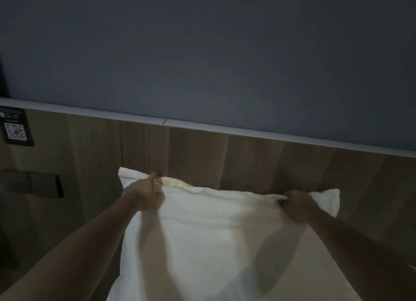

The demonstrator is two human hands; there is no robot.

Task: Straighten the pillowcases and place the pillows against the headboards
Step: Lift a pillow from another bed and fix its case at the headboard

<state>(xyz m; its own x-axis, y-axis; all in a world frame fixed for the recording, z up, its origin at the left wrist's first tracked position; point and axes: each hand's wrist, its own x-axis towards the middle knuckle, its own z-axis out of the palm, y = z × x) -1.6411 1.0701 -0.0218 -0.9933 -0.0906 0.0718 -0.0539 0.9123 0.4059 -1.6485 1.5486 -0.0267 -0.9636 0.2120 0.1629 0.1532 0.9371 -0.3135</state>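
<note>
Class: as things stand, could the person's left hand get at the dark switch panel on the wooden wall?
Probably not yet: the left hand is gripping the pillow. Nothing blocks the way to the switch panel.

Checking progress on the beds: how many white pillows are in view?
1: a white fabric pillow, gripped along its top edge by left hand and right hand. Others may lie outside the frame.

Pillow before the headboard

The pillow [213,233] stands in front of the headboard [247,163], the left hand [146,195] at its upper left corner, the right hand [297,205] at its upper right; switch [31,183] and sign [15,126] lie left.
</note>
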